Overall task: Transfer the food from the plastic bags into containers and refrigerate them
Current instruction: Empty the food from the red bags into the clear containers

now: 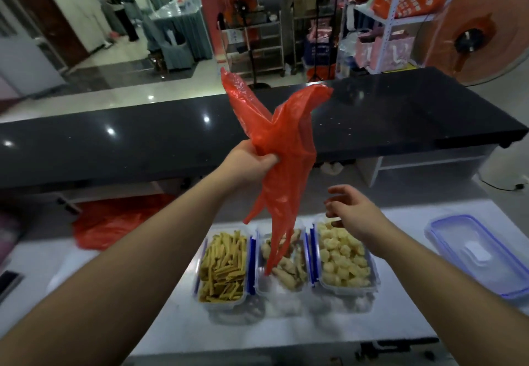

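Note:
My left hand [249,162] is raised above the table and grips a limp, empty red plastic bag [282,148] by its middle; the bag's tail hangs down over the middle container. My right hand [352,211] hovers to the right of the bag with fingers apart, holding nothing. Three clear containers stand side by side on the white table: the left container [200,279] holds yellow strips, the middle container [286,287] holds pale lumps, the right container [346,290] holds small yellow balls. None has a lid on.
A clear lid with blue edges [478,254] lies at the table's right. Another crumpled red bag [111,222] lies at the back left. A dark counter [143,142] runs across behind the table. A phone [8,279] sits at the left edge.

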